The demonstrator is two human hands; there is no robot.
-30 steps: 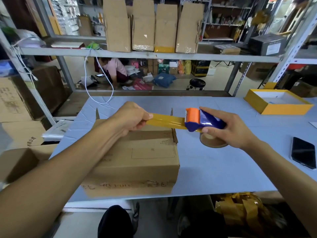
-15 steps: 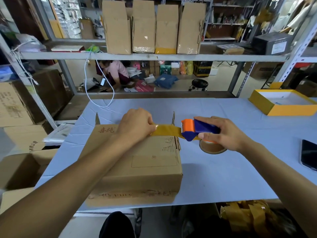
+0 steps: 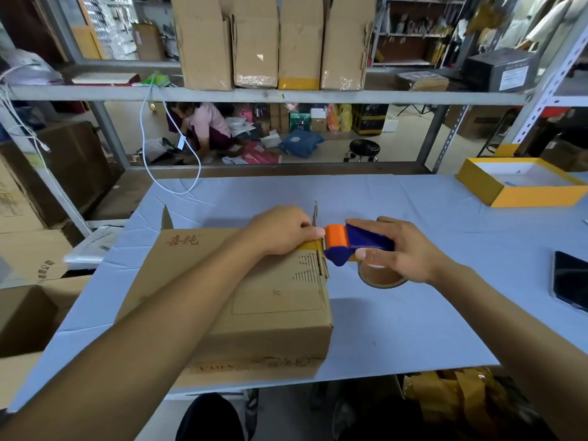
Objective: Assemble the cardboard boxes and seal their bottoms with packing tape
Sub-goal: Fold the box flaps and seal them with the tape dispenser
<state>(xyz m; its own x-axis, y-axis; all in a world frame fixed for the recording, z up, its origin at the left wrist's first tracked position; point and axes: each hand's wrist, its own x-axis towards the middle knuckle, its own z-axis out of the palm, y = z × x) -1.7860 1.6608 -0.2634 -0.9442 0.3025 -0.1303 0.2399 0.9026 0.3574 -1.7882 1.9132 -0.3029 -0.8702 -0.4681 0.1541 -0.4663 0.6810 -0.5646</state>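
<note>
One cardboard box [image 3: 254,307] lay nearest on the table [image 3: 413,329]. The left hand [image 3: 280,230] pinched tape against its far right edge; the right hand [image 3: 401,249] gripped one tape dispenser [image 3: 353,243] just beside. Four boxes [image 3: 273,43] stood shelved beyond.

the cardboard box [image 3: 241,300] on the table bears red characters "喜纯" near its far left corner; its front-edge print is perhaps too smeared to read.

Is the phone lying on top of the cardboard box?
No, the phone lies on the table far right of the cardboard box.
</note>
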